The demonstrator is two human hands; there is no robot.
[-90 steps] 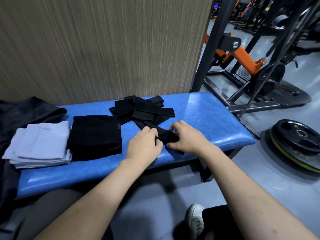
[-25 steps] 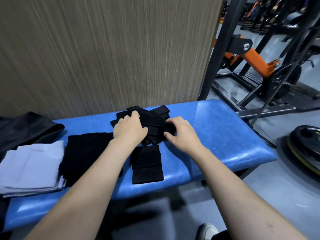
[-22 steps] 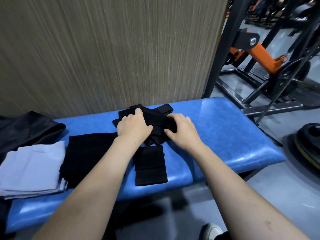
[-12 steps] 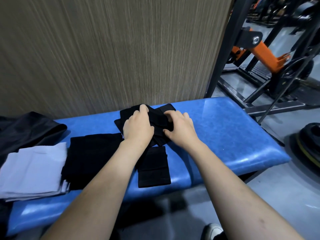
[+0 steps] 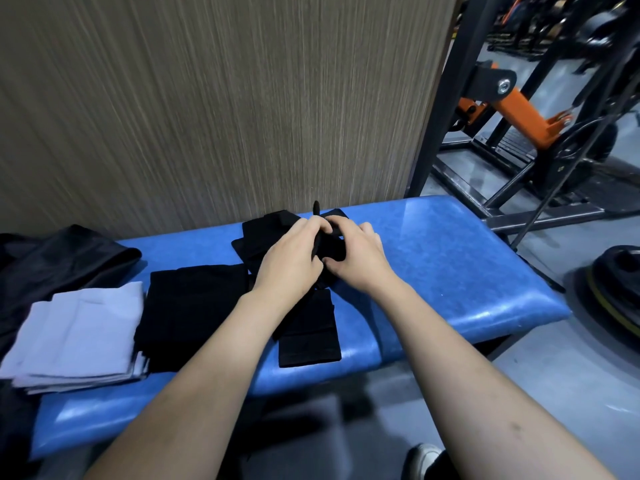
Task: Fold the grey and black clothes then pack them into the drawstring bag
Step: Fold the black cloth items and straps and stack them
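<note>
Both of your hands grip the same small black piece at the centre of the head view: your left hand (image 5: pixel 289 263) has its fingers curled round the dark fabric, and your right hand (image 5: pixel 356 258) pinches it from the other side, the two nearly touching over the loose black pile (image 5: pixel 263 233) at the back of the blue tabletop (image 5: pixel 450 258). One end of the piece sticks up just above your knuckles. Just below your wrists, near the front edge, lies a small folded black piece (image 5: pixel 308 337). Left of it sits a larger folded black stack (image 5: pixel 194 306), and further left, at the frame's lower left, a folded grey stack (image 5: pixel 76 330). Dark crumpled fabric (image 5: pixel 69 258) at the left edge may be the drawstring bag, but you cannot tell that from this view. Gym frames and a weight plate (image 5: pixel 613 292) fill the right side. By the look of it you are midway through the folding step, working through the small black items, with packing not yet begun. Next, you would want to bring the held piece toward the front edge, flatten it, fold it square and set it with its folded mate; keep the rest of the pile from dragging along with it.
</note>
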